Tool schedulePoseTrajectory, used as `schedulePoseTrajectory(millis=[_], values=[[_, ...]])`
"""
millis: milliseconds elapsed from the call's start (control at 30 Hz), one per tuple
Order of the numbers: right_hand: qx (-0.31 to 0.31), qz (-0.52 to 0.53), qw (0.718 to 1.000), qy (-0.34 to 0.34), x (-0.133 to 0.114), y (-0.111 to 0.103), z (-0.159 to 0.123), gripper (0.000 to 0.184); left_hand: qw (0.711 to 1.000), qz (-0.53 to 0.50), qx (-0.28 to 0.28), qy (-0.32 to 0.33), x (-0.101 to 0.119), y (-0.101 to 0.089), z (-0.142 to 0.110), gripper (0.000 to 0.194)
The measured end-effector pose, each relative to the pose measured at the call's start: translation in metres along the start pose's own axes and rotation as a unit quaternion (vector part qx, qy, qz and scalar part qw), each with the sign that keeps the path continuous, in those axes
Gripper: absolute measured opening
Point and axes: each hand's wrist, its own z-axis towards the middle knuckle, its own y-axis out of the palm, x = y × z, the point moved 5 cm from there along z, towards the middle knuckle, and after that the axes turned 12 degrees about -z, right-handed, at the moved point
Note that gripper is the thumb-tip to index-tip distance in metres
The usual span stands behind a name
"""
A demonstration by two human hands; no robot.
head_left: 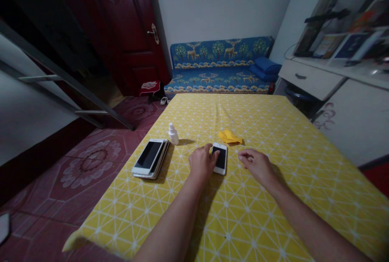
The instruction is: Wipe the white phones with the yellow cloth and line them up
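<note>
A white smartphone (220, 165) with a dark screen lies face up on the yellow patterned tablecloth (258, 221). My left hand (201, 164) is at its left edge, thumb over the screen and fingers bent by the upper left side. To the right, apart from the phone, my right hand (257, 165) hovers low over the cloth with its fingers curled and nothing seen in them. A crumpled yellow cloth (230, 136) rests just beyond the phone. Left of my left hand is a stack of phones (148, 157), a white one on top. Behind it stands a small white bottle (173, 135).
Beyond the table is a blue sofa (212, 76) with deer patterns. A white cabinet (349, 120) with cluttered shelves stands at right. At left are a dark red door (130, 26), a metal ladder (91, 99) and a small stool (150, 86).
</note>
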Motion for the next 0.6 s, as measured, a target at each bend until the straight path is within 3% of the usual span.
schedulePoseTrajectory(millis=[167, 233, 367, 467, 600], values=[[0.110, -0.065, 0.989, 0.068, -0.004, 0.005, 0.042, 0.022, 0.993, -0.111, 0.037, 0.019, -0.010, 0.000, 0.004, 0.024], [0.128, -0.094, 0.983, 0.095, -0.005, 0.007, 0.049, 0.027, 0.983, -0.175, 0.044, 0.042, -0.009, 0.005, 0.004, 0.023], [0.133, -0.084, 0.982, 0.107, -0.005, 0.008, 0.050, 0.016, 0.955, -0.281, 0.041, 0.083, -0.005, 0.014, 0.003, 0.024], [0.131, 0.019, 0.982, 0.136, -0.001, 0.005, 0.045, 0.015, 0.943, -0.318, 0.039, 0.089, -0.004, 0.017, 0.002, 0.024], [0.116, 0.208, 0.961, 0.137, -0.008, 0.004, 0.042, 0.020, 0.921, -0.381, 0.048, 0.064, -0.005, 0.017, 0.004, 0.023]])
